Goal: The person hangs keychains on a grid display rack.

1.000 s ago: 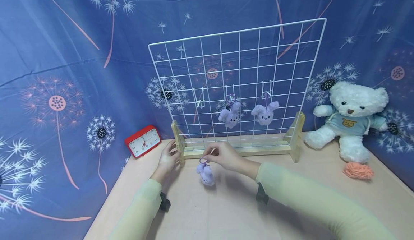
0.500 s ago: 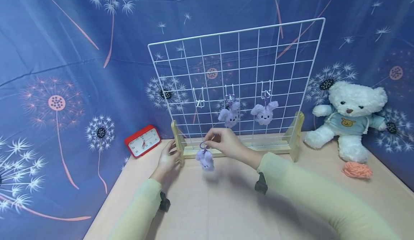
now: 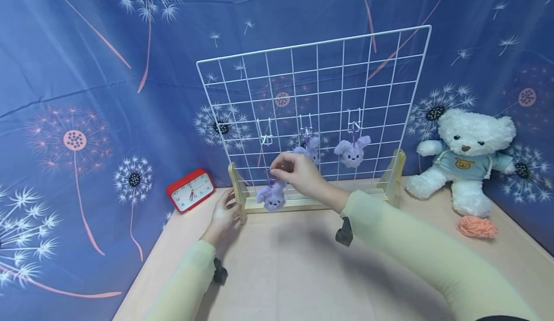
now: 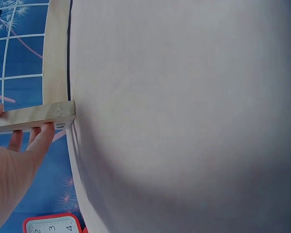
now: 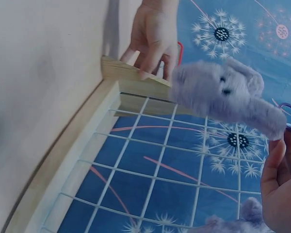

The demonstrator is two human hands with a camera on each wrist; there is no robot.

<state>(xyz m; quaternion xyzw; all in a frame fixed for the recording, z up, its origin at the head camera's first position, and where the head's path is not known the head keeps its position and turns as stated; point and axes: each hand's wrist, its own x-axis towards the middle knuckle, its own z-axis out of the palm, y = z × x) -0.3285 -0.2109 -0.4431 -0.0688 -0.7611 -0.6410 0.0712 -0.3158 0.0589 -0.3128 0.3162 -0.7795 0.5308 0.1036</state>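
My right hand (image 3: pixel 300 174) pinches the purple ring of a small lilac plush bunny keychain (image 3: pixel 272 197). The bunny dangles in front of the lower left of a white wire grid (image 3: pixel 317 85), its face blurred in the right wrist view. My left hand (image 3: pixel 222 215) grips the left upright of the grid's wooden stand (image 4: pixel 39 115), thumb on one side and fingers on the other. Above the held bunny, a white hook (image 3: pixel 265 139) on the grid carries nothing. Two similar bunnies hang from hooks to its right: one (image 3: pixel 312 149) partly behind my right hand, another (image 3: pixel 352 154) farther right.
A red-framed clock (image 3: pixel 190 190) leans at the left, near my left hand. On the right sit a white teddy bear (image 3: pixel 465 162) in a blue shirt and a coral yarn bundle (image 3: pixel 477 227). Blue dandelion cloth (image 3: pixel 86 32) hangs behind the pale tabletop (image 3: pixel 277 273).
My right hand has risen toward the grid, lifting the bunny keychain from low over the tabletop to in front of the stand's base bar. The left hand stays on the upright.
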